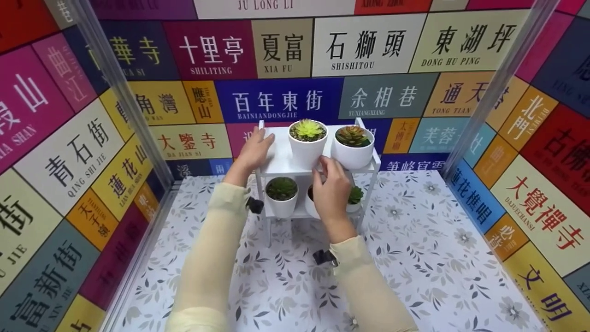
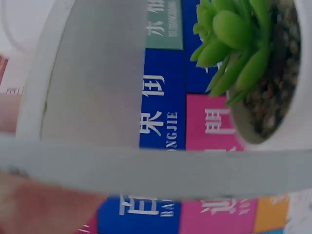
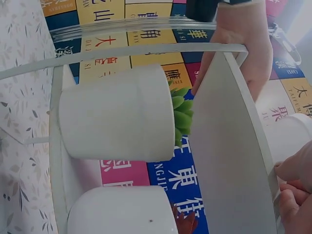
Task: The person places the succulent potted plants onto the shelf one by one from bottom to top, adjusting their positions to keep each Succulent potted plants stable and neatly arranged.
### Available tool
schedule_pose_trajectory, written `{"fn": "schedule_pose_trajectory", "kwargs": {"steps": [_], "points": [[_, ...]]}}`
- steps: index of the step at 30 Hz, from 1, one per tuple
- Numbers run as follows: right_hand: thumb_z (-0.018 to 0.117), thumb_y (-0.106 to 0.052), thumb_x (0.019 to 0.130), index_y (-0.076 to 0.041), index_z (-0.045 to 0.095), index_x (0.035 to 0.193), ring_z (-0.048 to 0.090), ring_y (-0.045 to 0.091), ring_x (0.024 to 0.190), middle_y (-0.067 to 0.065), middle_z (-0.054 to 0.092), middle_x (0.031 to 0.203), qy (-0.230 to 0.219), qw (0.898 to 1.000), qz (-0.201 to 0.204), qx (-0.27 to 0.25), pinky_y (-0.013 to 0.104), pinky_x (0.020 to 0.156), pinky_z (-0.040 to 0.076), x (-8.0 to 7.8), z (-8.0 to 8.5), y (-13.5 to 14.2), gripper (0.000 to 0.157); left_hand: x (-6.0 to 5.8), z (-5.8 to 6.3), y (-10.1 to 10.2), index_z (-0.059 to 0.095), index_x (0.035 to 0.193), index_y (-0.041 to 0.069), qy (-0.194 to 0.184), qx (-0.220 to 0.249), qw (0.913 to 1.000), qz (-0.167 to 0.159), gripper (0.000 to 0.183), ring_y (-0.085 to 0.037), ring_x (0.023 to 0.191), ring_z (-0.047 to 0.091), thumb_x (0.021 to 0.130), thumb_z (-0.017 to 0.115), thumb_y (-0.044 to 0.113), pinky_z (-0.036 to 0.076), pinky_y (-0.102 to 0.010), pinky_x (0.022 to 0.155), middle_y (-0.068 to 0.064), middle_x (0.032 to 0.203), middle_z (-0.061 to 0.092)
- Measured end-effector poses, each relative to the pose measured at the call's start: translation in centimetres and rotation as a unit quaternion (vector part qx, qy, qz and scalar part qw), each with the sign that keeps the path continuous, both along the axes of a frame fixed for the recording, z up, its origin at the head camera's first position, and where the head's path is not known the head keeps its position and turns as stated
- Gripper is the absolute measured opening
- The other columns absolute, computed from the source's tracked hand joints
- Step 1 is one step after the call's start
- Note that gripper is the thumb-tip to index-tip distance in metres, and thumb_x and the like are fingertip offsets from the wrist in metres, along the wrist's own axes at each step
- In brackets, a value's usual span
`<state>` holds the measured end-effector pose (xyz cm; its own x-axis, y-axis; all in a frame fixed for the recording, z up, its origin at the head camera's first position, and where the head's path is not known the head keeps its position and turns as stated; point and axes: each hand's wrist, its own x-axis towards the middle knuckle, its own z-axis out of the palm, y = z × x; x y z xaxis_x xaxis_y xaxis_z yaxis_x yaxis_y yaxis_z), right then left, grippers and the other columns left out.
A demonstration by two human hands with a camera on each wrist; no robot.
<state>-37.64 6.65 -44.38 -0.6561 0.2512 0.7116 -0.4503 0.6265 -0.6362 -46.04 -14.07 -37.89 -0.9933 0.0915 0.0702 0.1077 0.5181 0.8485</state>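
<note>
A two-tier white plant rack (image 1: 276, 159) holds white pots of succulents. My left hand (image 1: 255, 150) grips the top shelf's left edge, fingers above and thumb side below, as the right wrist view shows (image 3: 248, 53). Up top stands a pot with a yellow-green succulent (image 1: 308, 150); my right hand (image 1: 333, 189) touches its base at the front shelf edge, fingers loosely bent. Beside it is a wider pot with a reddish-green succulent (image 1: 352, 154). Below, a dark green succulent's pot (image 1: 282, 203) stands at left; my right hand partly covers the other lower pots.
A small green succulent (image 1: 356, 194) shows at the lower shelf's right. The rack stands on a leaf-patterned cloth (image 1: 295, 286). Colourful walls with lettered blocks (image 1: 276, 99) rise behind and on both sides, with clear corner posts (image 1: 115, 87) between them.
</note>
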Motion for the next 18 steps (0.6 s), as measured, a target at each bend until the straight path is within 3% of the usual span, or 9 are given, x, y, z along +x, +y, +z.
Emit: {"fn": "schedule_pose_trajectory", "kwargs": {"steps": [2,4,7,9,12,15,18], "points": [[0.078,-0.005,0.094,-0.002,0.075,0.117,0.075,0.030,0.099,0.015,0.077,0.110,0.009,1.000,0.006,0.008,0.043,0.091,0.062,-0.1,-0.2,0.1,0.024,0.5,-1.2,-0.7,0.021,0.167,-0.003,0.014,0.109,0.9939,-0.009,0.064,-0.030,0.168,0.003,0.116,0.038,0.032,0.005,-0.041,0.138,-0.017,0.180,0.004],[0.077,-0.004,0.093,-0.001,0.075,0.120,0.075,0.031,0.102,0.016,0.076,0.113,0.018,1.000,0.012,0.015,0.043,0.092,0.062,-0.1,-0.6,0.1,0.027,1.0,-2.8,-1.1,0.022,0.167,-0.002,0.030,0.204,0.9784,-0.010,0.061,-0.028,0.169,0.005,0.116,0.036,0.028,0.007,-0.040,0.138,-0.015,0.180,0.008],[0.077,-0.001,0.091,0.002,0.072,0.129,0.073,0.035,0.115,0.019,0.075,0.124,0.040,0.999,0.027,0.021,0.045,0.103,0.060,0.0,-1.4,0.2,0.038,2.0,-5.5,-1.2,0.028,0.167,0.001,0.055,0.271,0.9608,0.010,0.059,-0.028,0.168,0.014,0.117,0.035,0.032,0.014,-0.040,0.138,-0.014,0.178,0.020],[0.076,0.001,0.089,0.004,0.068,0.136,0.069,0.037,0.127,0.022,0.071,0.135,0.057,0.997,0.041,0.023,0.045,0.113,0.056,0.4,-2.2,0.3,0.048,2.9,-7.6,-1.2,0.029,0.167,0.003,0.066,0.277,0.9582,0.026,0.060,-0.029,0.167,0.017,0.117,0.033,0.035,0.015,-0.043,0.138,-0.014,0.177,0.024],[0.076,0.003,0.088,0.005,0.062,0.144,0.061,0.041,0.139,0.024,0.064,0.147,0.083,0.994,0.063,0.017,0.043,0.122,0.047,1.5,-3.9,0.8,0.057,4.2,-10.8,-1.4,0.026,0.167,-0.001,0.090,0.270,0.9586,0.019,0.058,-0.033,0.167,0.017,0.118,0.029,0.030,0.013,-0.046,0.138,-0.018,0.177,0.023],[0.075,0.004,0.088,0.003,0.062,0.144,0.060,0.041,0.140,0.023,0.063,0.149,0.099,0.991,0.084,0.013,0.036,0.124,0.044,3.0,-5.9,1.6,0.058,5.8,-13.6,-2.4,0.026,0.164,-0.008,0.117,0.227,0.9667,0.008,0.054,-0.040,0.165,0.017,0.118,0.029,0.020,0.012,-0.051,0.137,-0.025,0.174,0.023],[0.075,0.004,0.089,0.002,0.067,0.139,0.065,0.039,0.133,0.020,0.068,0.143,0.102,0.989,0.105,0.029,0.028,0.121,0.046,4.2,-8.3,3.4,0.051,7.3,-15.9,-3.8,0.035,0.161,-0.008,0.131,0.157,0.9786,0.018,0.052,-0.044,0.163,0.022,0.116,0.035,0.017,0.016,-0.055,0.136,-0.027,0.171,0.030]]}}
